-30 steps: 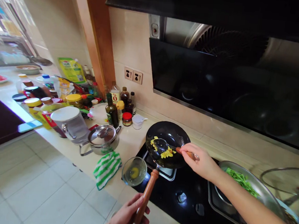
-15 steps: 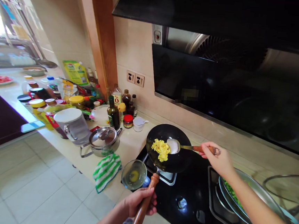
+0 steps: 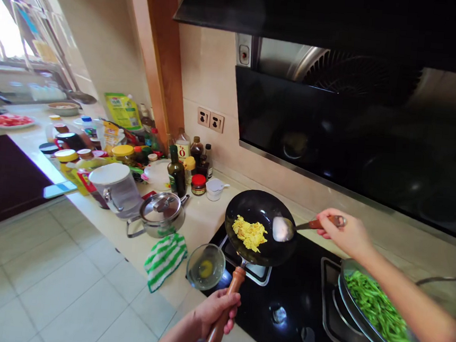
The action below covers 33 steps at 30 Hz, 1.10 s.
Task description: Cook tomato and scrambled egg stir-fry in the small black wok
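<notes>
A black wok (image 3: 263, 203) sits over the left burner, its wooden handle (image 3: 236, 281) pointing toward me. My left hand (image 3: 220, 311) is wrapped round that handle. Yellow scrambled egg (image 3: 249, 233) lies in a clump on the left side of the wok's bottom. My right hand (image 3: 344, 232) grips the wooden handle of a metal spatula (image 3: 283, 229), whose broad blade rests inside the wok, right of the egg and apart from it. Left of the wok handle stands a glass bowl (image 3: 206, 266) with a little yellow liquid in it.
Green vegetables (image 3: 378, 306) fill a pan (image 3: 347, 266) on the right burner, partly behind my right forearm. Left are a striped cloth (image 3: 165, 261), a lidded pot (image 3: 162, 213), a clear pitcher (image 3: 116, 190) and several bottles and jars. Above hangs a black range hood (image 3: 325, 14).
The spatula blade has drawn right, away from the egg, which now lies more spread out. My right hand has shifted slightly right. More of the green vegetables shows.
</notes>
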Each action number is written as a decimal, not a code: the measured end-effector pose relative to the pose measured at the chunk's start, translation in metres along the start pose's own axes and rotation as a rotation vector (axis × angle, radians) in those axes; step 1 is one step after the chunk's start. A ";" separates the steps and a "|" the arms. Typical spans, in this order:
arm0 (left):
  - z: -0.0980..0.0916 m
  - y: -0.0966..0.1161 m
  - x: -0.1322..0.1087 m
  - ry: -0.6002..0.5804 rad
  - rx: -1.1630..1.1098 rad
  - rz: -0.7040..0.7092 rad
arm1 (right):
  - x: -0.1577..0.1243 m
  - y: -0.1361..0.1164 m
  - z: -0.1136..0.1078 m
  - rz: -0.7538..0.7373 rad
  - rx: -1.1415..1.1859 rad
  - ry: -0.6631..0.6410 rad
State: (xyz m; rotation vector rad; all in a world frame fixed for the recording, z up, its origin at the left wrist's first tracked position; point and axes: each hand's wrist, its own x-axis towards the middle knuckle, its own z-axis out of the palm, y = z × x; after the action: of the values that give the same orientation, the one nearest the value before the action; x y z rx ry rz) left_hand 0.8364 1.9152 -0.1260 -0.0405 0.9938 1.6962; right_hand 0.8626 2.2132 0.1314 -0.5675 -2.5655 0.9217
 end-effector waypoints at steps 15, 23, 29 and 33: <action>-0.012 -0.008 -0.009 -0.031 -0.008 -0.049 | -0.066 0.089 0.145 0.441 1.138 0.397; -0.077 0.011 -0.041 0.537 -0.261 0.186 | -0.066 0.092 0.118 0.494 1.175 0.482; -0.062 0.029 -0.023 0.579 -0.292 0.160 | -0.061 0.084 0.085 0.481 1.126 0.538; -0.062 0.034 -0.039 0.618 -0.297 0.156 | -0.059 0.081 0.066 0.453 1.081 0.516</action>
State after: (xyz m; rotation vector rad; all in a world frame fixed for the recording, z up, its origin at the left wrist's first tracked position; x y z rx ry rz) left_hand 0.7970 1.8451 -0.1269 -0.7351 1.1993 2.0145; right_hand 0.9033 2.2086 0.0189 -0.8667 -1.2118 1.7966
